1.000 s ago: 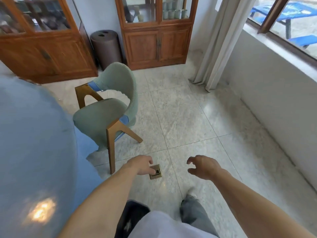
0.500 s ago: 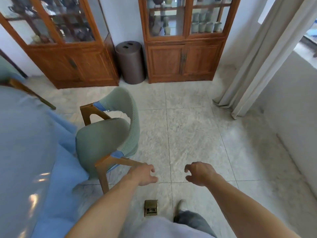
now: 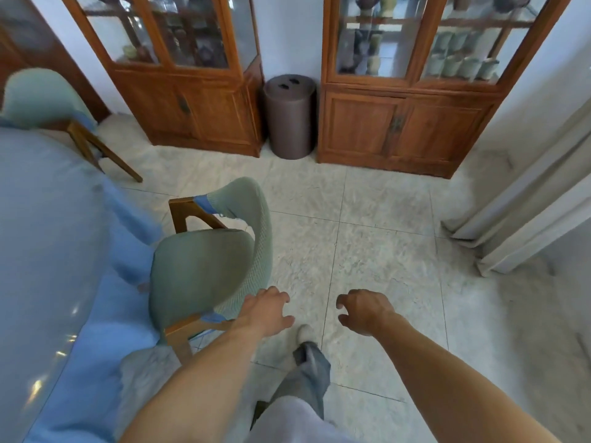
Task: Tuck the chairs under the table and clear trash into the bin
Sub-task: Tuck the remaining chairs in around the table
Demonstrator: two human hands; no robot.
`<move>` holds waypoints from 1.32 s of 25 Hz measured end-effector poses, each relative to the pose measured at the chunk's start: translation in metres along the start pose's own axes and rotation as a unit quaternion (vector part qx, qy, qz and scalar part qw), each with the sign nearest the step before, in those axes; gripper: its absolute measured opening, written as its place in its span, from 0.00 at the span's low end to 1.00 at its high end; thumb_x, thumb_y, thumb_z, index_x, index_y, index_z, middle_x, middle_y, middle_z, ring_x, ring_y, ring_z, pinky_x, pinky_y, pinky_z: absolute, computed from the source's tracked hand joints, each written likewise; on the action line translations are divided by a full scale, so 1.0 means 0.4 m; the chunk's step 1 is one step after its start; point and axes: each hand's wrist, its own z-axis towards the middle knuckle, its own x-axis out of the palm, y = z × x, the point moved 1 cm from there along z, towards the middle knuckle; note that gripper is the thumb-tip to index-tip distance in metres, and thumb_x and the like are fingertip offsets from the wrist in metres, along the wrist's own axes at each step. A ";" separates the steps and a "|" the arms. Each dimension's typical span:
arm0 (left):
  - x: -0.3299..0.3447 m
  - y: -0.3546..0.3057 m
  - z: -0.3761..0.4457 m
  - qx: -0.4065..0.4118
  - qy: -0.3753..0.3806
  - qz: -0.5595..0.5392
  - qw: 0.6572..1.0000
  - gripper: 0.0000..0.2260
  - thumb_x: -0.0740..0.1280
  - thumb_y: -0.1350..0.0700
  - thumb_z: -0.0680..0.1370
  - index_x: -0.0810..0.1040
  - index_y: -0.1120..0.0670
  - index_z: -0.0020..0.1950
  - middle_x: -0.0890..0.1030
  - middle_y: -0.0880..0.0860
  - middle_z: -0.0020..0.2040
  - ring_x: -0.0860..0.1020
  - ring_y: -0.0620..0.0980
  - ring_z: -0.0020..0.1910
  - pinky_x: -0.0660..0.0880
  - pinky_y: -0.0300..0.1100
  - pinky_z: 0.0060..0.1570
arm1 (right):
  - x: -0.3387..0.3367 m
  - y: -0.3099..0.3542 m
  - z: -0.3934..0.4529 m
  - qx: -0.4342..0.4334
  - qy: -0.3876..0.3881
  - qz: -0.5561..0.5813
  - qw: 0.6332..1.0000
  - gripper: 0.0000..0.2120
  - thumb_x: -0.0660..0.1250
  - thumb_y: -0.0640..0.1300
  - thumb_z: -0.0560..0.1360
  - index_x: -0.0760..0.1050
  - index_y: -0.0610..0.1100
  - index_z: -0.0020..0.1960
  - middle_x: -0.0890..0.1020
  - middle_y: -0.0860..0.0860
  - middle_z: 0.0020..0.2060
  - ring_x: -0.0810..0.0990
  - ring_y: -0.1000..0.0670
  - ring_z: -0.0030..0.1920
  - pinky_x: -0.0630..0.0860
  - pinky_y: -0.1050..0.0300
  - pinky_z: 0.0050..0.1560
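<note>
Far left, I see the table under its blue cloth, and a second chair at its far edge, partly pulled out. Next, the near chair stands out from the table, seat facing it, not tucked yet. My left hand hovers at its backrest, fingers spread, gripping nothing; I can't tell if it touches. Right hand is loose, half curled, empty, over bare floor. The bin sits between the cabinets, well apart. No trash visible. Both jobs look undone.
</note>
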 end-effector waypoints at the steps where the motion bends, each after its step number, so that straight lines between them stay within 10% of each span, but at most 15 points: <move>1: -0.025 0.009 0.043 -0.012 -0.015 -0.017 1.000 0.26 0.62 0.39 0.77 0.68 0.48 0.73 0.70 0.51 0.70 0.70 0.54 0.67 0.68 0.52 0.65 | -0.031 -0.015 0.050 -0.009 0.004 -0.012 1.000 0.20 0.59 0.55 0.79 0.70 0.52 0.70 0.76 0.48 0.64 0.76 0.45 0.62 0.73 0.52 0.57; 7: -0.178 0.111 0.266 -0.101 -0.109 -0.175 0.973 0.22 0.64 0.41 0.78 0.70 0.50 0.69 0.72 0.51 0.65 0.74 0.53 0.61 0.74 0.49 0.57 | -0.261 -0.076 0.370 -0.058 0.006 -0.078 0.995 0.19 0.60 0.54 0.79 0.70 0.53 0.69 0.76 0.49 0.63 0.76 0.46 0.62 0.73 0.51 0.57; 17: -0.258 0.288 0.445 -0.177 -0.027 -0.317 0.931 0.27 0.66 0.37 0.76 0.70 0.53 0.67 0.75 0.54 0.60 0.77 0.55 0.56 0.74 0.47 0.52 | -0.530 0.068 0.814 -0.214 0.001 -0.203 0.955 0.28 0.64 0.49 0.77 0.60 0.54 0.75 0.72 0.49 0.68 0.73 0.45 0.65 0.70 0.49 0.60; 25: -0.172 0.293 0.493 -0.275 0.001 -0.438 0.856 0.36 0.66 0.27 0.67 0.71 0.48 0.67 0.75 0.50 0.62 0.74 0.54 0.58 0.68 0.45 0.50 | -0.534 0.258 1.066 -0.415 0.073 -0.385 0.821 0.28 0.69 0.48 0.74 0.65 0.56 0.72 0.61 0.49 0.74 0.57 0.43 0.75 0.45 0.34 0.74; 33: -0.237 0.242 0.523 -0.411 0.070 -0.528 0.740 0.35 0.73 0.33 0.64 0.73 0.46 0.68 0.78 0.49 0.61 0.76 0.54 0.59 0.74 0.52 0.60 | -0.576 0.313 1.229 -0.587 0.166 -0.439 0.660 0.27 0.68 0.51 0.72 0.68 0.58 0.70 0.73 0.52 0.65 0.70 0.45 0.65 0.66 0.47 0.64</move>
